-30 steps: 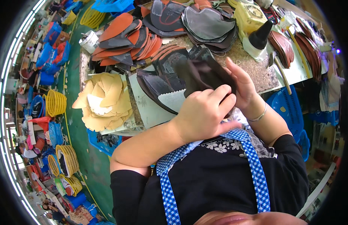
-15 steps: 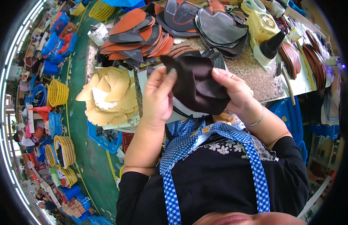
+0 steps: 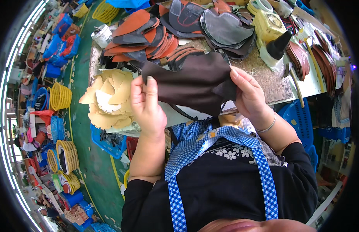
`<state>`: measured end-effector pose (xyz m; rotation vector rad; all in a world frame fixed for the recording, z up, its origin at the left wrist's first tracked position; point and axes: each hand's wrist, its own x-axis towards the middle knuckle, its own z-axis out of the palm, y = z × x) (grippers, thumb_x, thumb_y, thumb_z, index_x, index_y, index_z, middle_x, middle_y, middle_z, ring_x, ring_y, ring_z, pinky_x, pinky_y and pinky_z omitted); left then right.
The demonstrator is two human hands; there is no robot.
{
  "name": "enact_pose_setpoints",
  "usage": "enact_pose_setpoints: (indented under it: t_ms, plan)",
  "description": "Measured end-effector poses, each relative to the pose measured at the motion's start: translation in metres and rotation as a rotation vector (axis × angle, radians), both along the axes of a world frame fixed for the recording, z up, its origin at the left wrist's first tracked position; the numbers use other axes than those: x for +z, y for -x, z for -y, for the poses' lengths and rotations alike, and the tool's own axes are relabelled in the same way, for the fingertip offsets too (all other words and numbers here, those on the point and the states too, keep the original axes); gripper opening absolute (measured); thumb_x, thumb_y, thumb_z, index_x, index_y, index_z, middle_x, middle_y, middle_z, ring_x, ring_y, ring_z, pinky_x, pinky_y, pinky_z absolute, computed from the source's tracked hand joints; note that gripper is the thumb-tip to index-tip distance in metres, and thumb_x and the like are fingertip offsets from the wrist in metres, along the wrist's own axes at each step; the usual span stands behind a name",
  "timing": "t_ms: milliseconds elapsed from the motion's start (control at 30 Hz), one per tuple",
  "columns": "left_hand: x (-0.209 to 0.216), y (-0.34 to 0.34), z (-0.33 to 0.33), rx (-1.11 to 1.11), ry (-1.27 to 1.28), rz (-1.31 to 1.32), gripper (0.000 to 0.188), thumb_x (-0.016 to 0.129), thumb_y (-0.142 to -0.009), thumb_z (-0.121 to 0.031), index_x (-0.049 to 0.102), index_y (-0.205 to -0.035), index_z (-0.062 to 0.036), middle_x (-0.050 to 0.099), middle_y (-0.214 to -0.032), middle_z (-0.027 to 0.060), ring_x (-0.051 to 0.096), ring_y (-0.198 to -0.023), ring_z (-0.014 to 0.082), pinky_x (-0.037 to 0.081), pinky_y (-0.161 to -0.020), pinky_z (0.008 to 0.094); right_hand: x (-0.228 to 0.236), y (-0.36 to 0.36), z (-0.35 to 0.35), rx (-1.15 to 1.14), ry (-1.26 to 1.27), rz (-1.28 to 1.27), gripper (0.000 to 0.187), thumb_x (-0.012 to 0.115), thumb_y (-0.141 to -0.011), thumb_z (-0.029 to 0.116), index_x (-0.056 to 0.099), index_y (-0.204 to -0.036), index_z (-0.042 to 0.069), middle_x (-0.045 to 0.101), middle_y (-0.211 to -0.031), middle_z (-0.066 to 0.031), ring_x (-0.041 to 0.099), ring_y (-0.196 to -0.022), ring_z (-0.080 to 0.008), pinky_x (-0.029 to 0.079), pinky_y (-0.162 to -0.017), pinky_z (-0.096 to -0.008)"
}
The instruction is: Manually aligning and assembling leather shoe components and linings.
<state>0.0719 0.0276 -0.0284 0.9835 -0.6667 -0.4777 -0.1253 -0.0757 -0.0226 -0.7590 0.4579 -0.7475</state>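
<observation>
Both hands, left hand (image 3: 148, 106) and right hand (image 3: 247, 94), fingers pinching the dark brown leather shoe-upper piece (image 3: 191, 83) above the bench (image 3: 272, 83); best kept taut and even.

dark brown leather piece (image 3: 191, 83), tan cut pieces (image 3: 106, 98), blue-checked apron straps (image 3: 260, 162)

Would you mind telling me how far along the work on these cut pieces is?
Sorted stacks of orange and grey pieces already lie on the bench. In hand: the left hand and right hand hold one dark brown piece spread between them. The tan pile lies untouched.
</observation>
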Motion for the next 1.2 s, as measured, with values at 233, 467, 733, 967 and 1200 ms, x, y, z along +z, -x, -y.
enact_pose_setpoints:
  t_ms: [233, 467, 733, 967, 1200]
  plan:
    - [0.006, 0.018, -0.021, 0.01, -0.034, 0.243, 0.02, 0.051, -0.093, 0.0, 0.051, -0.113, 0.0039, 0.061, -0.108, 0.0101, 0.059, -0.096, 0.0124, 0.046, -0.088, 0.0261, 0.013, 0.009, -0.001, 0.063, 0.416, 0.04, 0.07, 0.074, -0.078, 0.011, 0.04, -0.139, 0.006, 0.058, -0.115, -0.0092, 0.053, -0.107, -0.0138, 0.043, -0.09, -0.0287]
    - [-0.011, 0.031, -0.06, -0.095, -0.195, 0.16, 0.023, 0.054, -0.092, 0.0, 0.046, -0.114, 0.0013, 0.056, -0.073, -0.0017, 0.048, -0.061, 0.0014, 0.041, -0.058, 0.0166, 0.013, 0.036, 0.006, 0.182, 1.265, -0.571, 0.055, 0.081, -0.064, 0.008, 0.063, -0.116, 0.008, 0.058, -0.113, -0.0099, 0.058, -0.1, -0.0225, 0.047, -0.085, -0.0323]
    - [-0.027, 0.014, -0.049, 0.098, -0.38, 0.635, 0.016, 0.058, -0.091, 0.0, 0.048, -0.102, 0.0019, 0.049, -0.065, -0.0032, 0.043, -0.055, 0.0001, 0.037, -0.05, 0.0154, 0.007, 0.022, 0.016, 0.104, 1.384, -0.59, 0.06, 0.078, -0.064, 0.005, 0.059, -0.121, 0.004, 0.053, -0.13, -0.0146, 0.056, -0.115, -0.031, 0.047, -0.094, -0.037]
    - [-0.024, -0.011, -0.011, 0.0, -0.494, 0.357, 0.013, 0.061, -0.091, -0.006, 0.05, -0.096, 0.0004, 0.052, -0.06, -0.0008, 0.044, -0.049, 0.0022, 0.039, -0.043, 0.0188, -0.005, -0.009, 0.042, 0.109, 1.324, -0.565, 0.061, 0.077, -0.065, 0.005, 0.056, -0.123, 0.001, 0.051, -0.133, -0.015, 0.053, -0.119, -0.0326, 0.044, -0.098, -0.0391]
    - [-0.044, -0.031, -0.003, -0.009, -0.774, 0.472, 0.021, 0.066, -0.087, -0.014, 0.051, -0.096, -0.002, 0.047, -0.05, 0.0008, 0.044, -0.044, 0.0073, 0.037, -0.043, 0.0268, -0.017, -0.019, 0.051, 0.204, 1.29, -0.665, 0.061, 0.076, -0.067, 0.006, 0.055, -0.125, 0.004, 0.05, -0.134, -0.0148, 0.053, -0.119, -0.0321, 0.045, -0.097, -0.0384]
